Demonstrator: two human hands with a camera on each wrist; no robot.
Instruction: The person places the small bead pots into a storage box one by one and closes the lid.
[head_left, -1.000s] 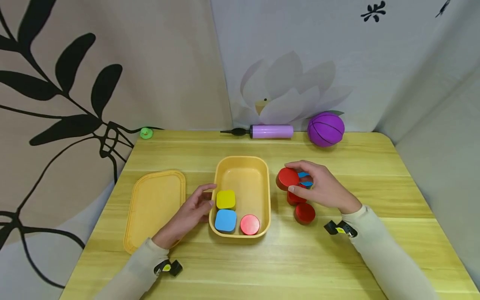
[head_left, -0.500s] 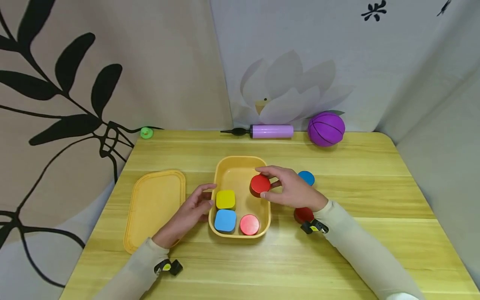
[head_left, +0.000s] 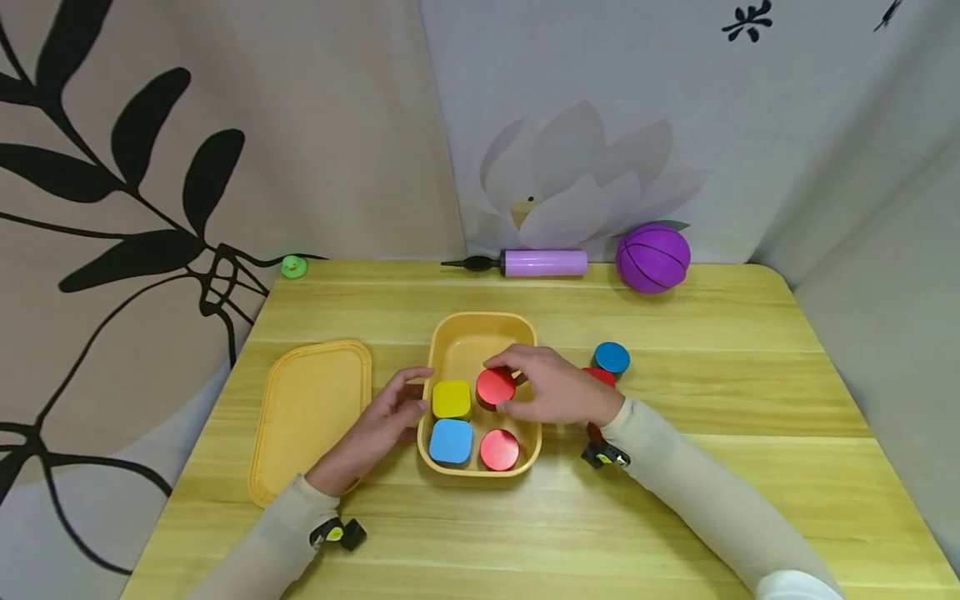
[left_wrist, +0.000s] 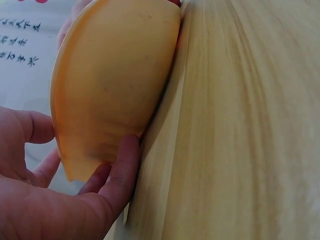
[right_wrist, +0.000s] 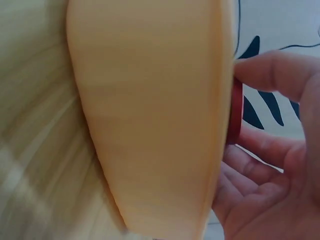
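A yellow plastic box stands mid-table in the head view. Inside it, a yellow square block and a blue square block line the left wall, with a red round block at the front right. My right hand reaches over the right rim, pinching another red round block behind that one; its edge shows past the rim in the right wrist view. My left hand rests fingertips against the left outer wall, fingers loosely bent.
Right of the box are a blue round block and red round blocks, partly hidden by my right arm. The yellow lid lies left. Along the back sit a green duck, a purple pump and a purple ball.
My right hand has lifted a red round block off the group at the right and carried it left into the box, lowering it beside the yellow block. My left hand stays put.
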